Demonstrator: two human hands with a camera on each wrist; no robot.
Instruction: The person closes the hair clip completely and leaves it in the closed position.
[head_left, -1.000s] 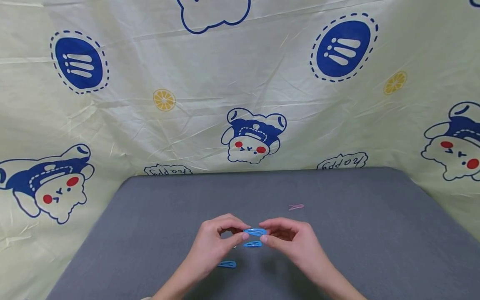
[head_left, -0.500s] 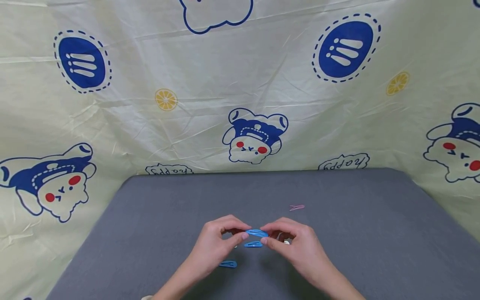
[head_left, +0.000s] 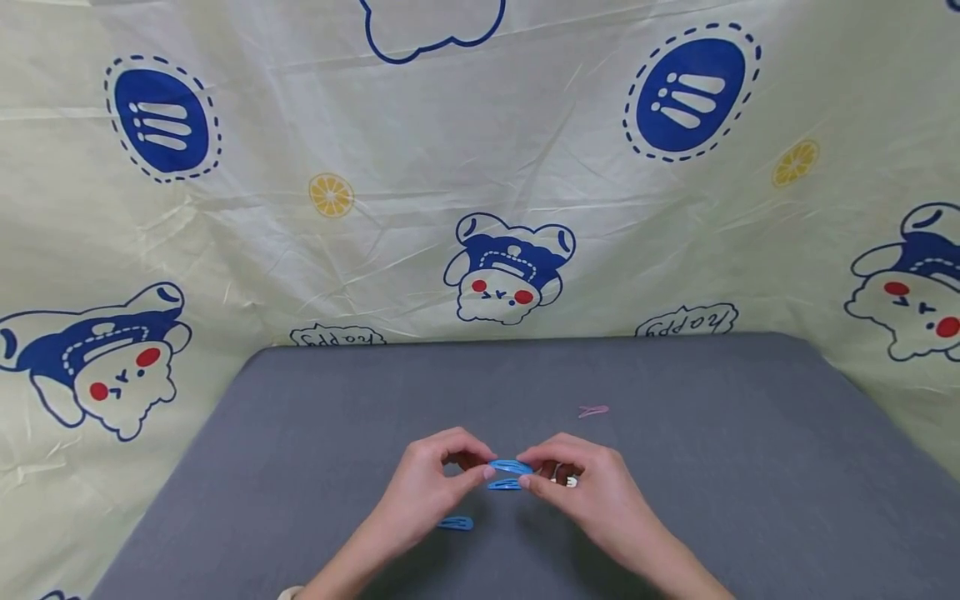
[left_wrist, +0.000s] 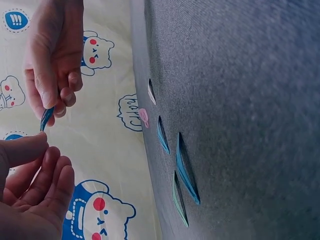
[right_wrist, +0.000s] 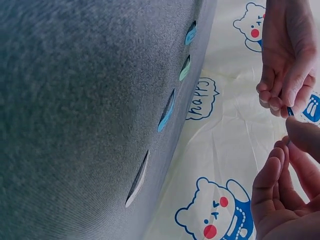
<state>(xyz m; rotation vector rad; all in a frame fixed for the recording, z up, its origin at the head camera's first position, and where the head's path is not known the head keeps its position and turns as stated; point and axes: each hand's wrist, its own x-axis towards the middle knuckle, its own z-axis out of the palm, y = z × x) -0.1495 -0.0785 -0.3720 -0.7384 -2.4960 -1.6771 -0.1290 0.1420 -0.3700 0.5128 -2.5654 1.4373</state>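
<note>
A blue snap hair clip [head_left: 512,467] is held up off the table between both hands. My left hand [head_left: 429,487] pinches its left end with thumb and fingertips. At the other end, the thumb and fingers of my right hand [head_left: 592,487] grip it. In the left wrist view the held clip [left_wrist: 46,119] shows edge-on; in the right wrist view the fingers mostly cover it. Below it on the table lies a second blue clip [head_left: 504,484]. Another blue clip [head_left: 456,523] lies by my left forearm, and a white clip [head_left: 572,482] is partly hidden behind my right hand.
A pink clip [head_left: 594,411] lies farther back on the grey table [head_left: 337,417]. The left wrist view shows a green clip [left_wrist: 180,200] beside a blue one. Behind the table's far edge hangs a printed cloth [head_left: 405,275].
Both hands stay nearly in place around the held clip, which now slopes down slightly to the right. The white clip has come into sight behind the right hand.
</note>
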